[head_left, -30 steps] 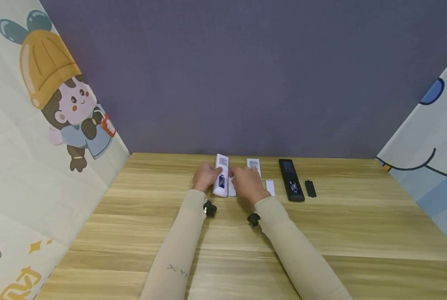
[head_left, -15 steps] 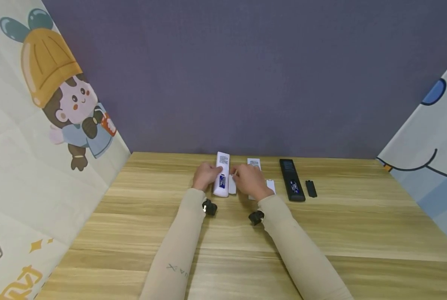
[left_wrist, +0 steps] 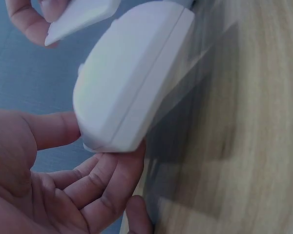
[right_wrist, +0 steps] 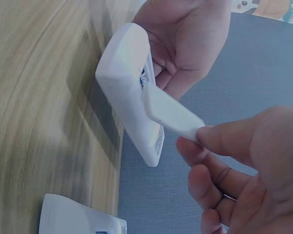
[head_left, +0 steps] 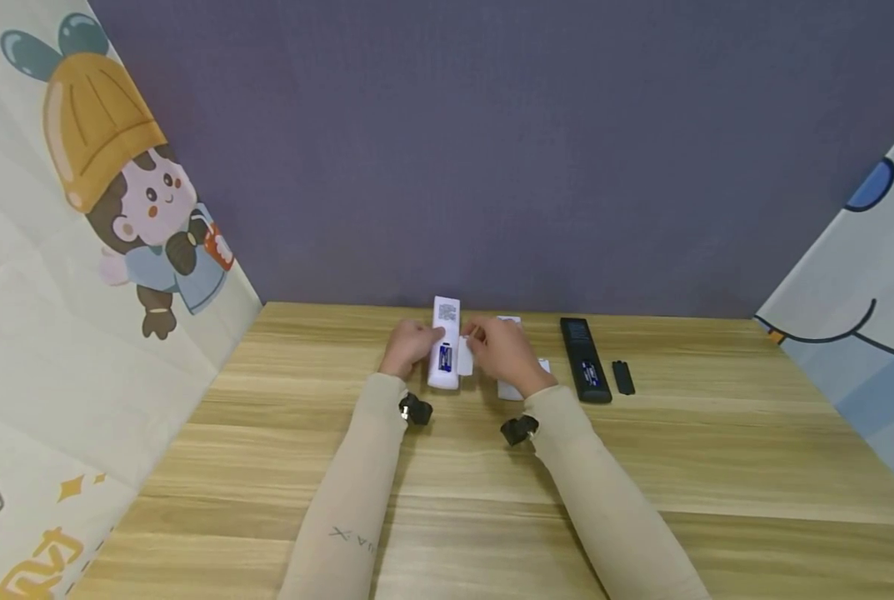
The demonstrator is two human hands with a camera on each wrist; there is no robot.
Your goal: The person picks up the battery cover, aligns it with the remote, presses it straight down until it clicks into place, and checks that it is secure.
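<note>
My left hand [head_left: 409, 347] grips a white remote control [head_left: 445, 321] by its left side, thumb on its back and fingers under it. The remote's back faces up, and blue batteries [head_left: 446, 358] show in its uncovered compartment. My right hand [head_left: 505, 350] pinches a white battery cover [head_left: 465, 357] at one end between thumb and fingertip. In the right wrist view the cover [right_wrist: 173, 114] is tilted, its far end overlapping the remote [right_wrist: 124, 73] near the compartment. From the left wrist view the remote [left_wrist: 132, 73] is raised off the table, above its shadow.
A second white remote [head_left: 510, 391] lies partly under my right hand, with another white cover [head_left: 544, 366] beside it. Further right lie a black remote [head_left: 585, 360] with batteries showing and a black cover [head_left: 622, 377]. A dark panel [head_left: 447, 150] stands behind the wooden table [head_left: 461, 500].
The white cover, low beside the remote before, has come up in my right hand's pinch and tilted toward the compartment. My left hand has lifted the white remote slightly.
</note>
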